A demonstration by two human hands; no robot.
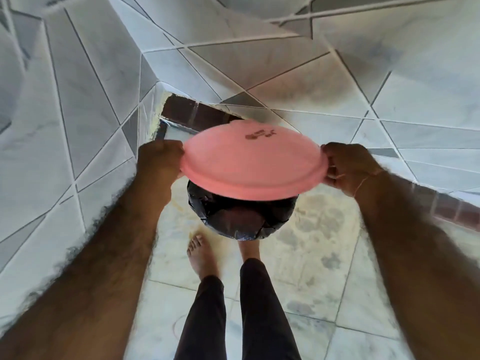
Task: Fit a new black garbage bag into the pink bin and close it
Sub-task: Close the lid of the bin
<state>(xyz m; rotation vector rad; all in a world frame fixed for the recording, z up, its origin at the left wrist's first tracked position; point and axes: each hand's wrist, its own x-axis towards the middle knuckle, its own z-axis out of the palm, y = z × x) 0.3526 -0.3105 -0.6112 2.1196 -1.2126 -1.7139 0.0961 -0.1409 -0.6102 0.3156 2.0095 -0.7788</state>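
Note:
A round pink lid (253, 162) hangs in the air in the middle of the head view. My left hand (158, 162) grips its left rim and my right hand (348, 165) grips its right rim. Directly below the lid stands the bin, whose mouth and rim are wrapped in a black garbage bag (241, 216). The lid sits above the bin and is tilted, covering the far half of the opening. The bin's pink walls are hidden under the bag and the lid.
The bin stands on a pale tiled floor (324, 242) in a corner of grey-white tiled walls (78, 113). A dark brown skirting strip (192, 113) runs along the wall base. My bare feet (202, 255) and dark trouser legs are just before the bin.

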